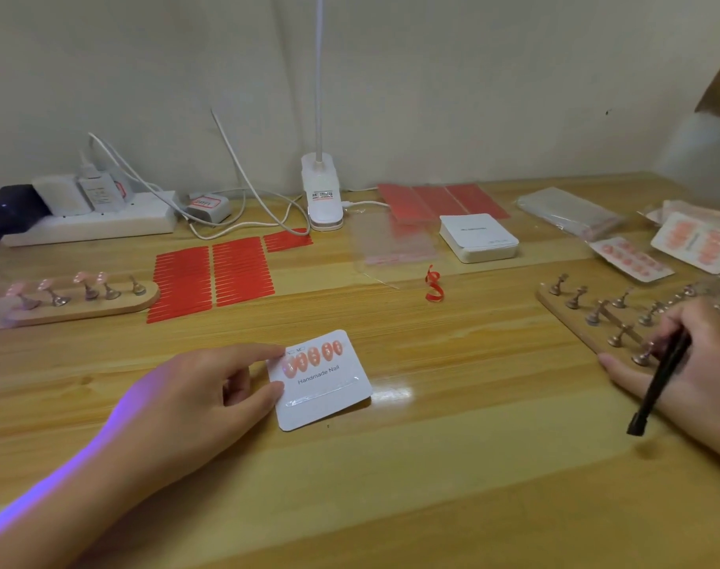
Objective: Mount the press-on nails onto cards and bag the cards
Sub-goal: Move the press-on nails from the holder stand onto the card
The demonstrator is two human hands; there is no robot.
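Observation:
A white card [329, 398] printed "Handmade Nail" lies on the wooden table, with several pink nails [313, 356] stuck along its top edge and a clear strip below the text. My left hand [210, 388] holds the card's left edge between thumb and fingers. My right hand [694, 355] grips a black tool [657, 384] and rests on a wooden holder board [571, 318] of bare metal stands at the right. A second holder [83, 299] at the left carries several pink nails. Finished nail cards [696, 242] lie at the far right.
Red adhesive strips [214, 277] lie behind the card, with a curled red backing [434, 283] nearby. A clear bag [395, 240], a stack of white cards [479, 238], red sheets [440, 199] and a pile of bags [571, 213] sit further back. A clamp lamp [321, 195] and power strip [91, 223] line the wall.

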